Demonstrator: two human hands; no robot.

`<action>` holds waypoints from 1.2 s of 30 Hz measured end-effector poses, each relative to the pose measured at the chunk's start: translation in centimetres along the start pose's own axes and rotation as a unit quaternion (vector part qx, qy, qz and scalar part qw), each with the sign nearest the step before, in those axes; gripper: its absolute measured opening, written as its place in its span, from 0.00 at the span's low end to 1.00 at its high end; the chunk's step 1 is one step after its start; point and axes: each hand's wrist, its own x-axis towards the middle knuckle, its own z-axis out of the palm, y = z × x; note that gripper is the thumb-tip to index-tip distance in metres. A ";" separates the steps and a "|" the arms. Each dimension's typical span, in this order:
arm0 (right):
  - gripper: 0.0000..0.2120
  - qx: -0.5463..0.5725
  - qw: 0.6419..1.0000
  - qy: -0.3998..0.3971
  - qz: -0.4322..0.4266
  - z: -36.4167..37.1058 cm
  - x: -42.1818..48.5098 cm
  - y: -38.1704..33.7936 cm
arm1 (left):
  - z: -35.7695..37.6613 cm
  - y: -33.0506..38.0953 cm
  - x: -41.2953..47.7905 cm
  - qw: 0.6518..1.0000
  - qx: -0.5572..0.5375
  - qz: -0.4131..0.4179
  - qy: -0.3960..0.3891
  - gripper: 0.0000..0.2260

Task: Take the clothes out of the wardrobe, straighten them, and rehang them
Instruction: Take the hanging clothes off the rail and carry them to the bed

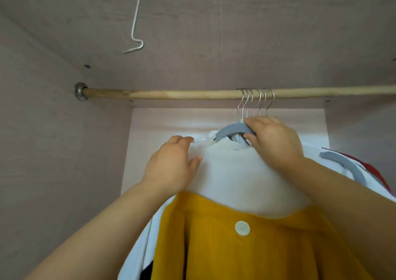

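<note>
A white garment (235,176) hangs on a grey hanger (230,130) from the wooden rod (160,94), with a mustard yellow buttoned cardigan (246,247) over its front. My right hand (272,142) grips the top of the grey hanger just below the metal hooks (255,103). My left hand (171,166) holds the white garment's left shoulder, fingers curled over the fabric. Several hangers are bunched together on the rod.
A second grey hanger (345,166) with red and white clothes (377,172) hangs to the right. The rod's left half is bare up to its metal socket (80,91). A bent white wire (136,26) hangs from the wardrobe ceiling.
</note>
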 end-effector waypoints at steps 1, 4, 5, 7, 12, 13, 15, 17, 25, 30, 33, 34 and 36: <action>0.15 0.004 1.000 0.006 -0.004 0.2 0.1 0.1 | -0.1 0.0 0.1 1.000 0.003 -0.005 0.001 0.23; 0.16 0.024 0.999 0.027 -0.007 0.2 0.6 0.1 | -0.9 0.1 0.4 0.999 0.019 -0.014 0.021 0.24; 0.16 0.031 0.999 0.035 -0.008 0.1 0.8 0.0 | -1.1 0.0 0.5 0.999 0.024 -0.014 0.033 0.24; 0.15 0.045 0.997 0.054 -0.010 -0.2 1.1 -0.3 | -1.7 -0.1 0.6 0.998 0.031 -0.009 0.053 0.24; 0.15 0.107 0.988 0.101 -0.041 -1.6 2.3 -2.7 | -2.6 -0.3 -0.1 0.995 0.052 -0.015 0.086 0.25; 0.15 0.118 0.986 0.110 -0.049 -1.9 2.4 -3.5 | -2.9 -0.4 -0.4 0.993 0.056 -0.019 0.098 0.25; 0.15 0.145 0.979 0.128 -0.069 -2.4 2.0 -5.3 | -3.5 -0.9 -1.3 0.989 0.069 -0.026 0.125 0.25; 0.15 0.174 0.970 0.141 -0.097 -2.6 0.9 -7.5 | -4.3 -1.7 -2.8 0.986 0.074 -0.040 0.143 0.25; 0.13 0.337 0.914 0.142 -0.178 -2.6 -5.9 -17.8 | -8.2 -5.4 -15.8 0.968 0.146 -0.142 0.145 0.22; 0.13 0.473 0.857 0.129 -0.158 -2.0 -12.0 -25.0 | -11.7 -5.6 -25.3 0.941 0.230 -0.215 0.128 0.22; 0.14 0.552 0.810 0.118 -0.160 -2.3 -16.1 -29.5 | -14.0 -4.7 -30.9 0.917 0.295 -0.243 0.115 0.21; 0.14 0.573 0.796 0.115 -0.161 -2.6 -17.5 -31.0 | -14.8 -4.3 -32.8 0.908 0.310 -0.257 0.112 0.21; 0.14 0.609 0.767 0.117 -0.167 -3.6 -20.0 -33.9 | -16.4 -3.3 -36.5 0.889 0.342 -0.284 0.112 0.20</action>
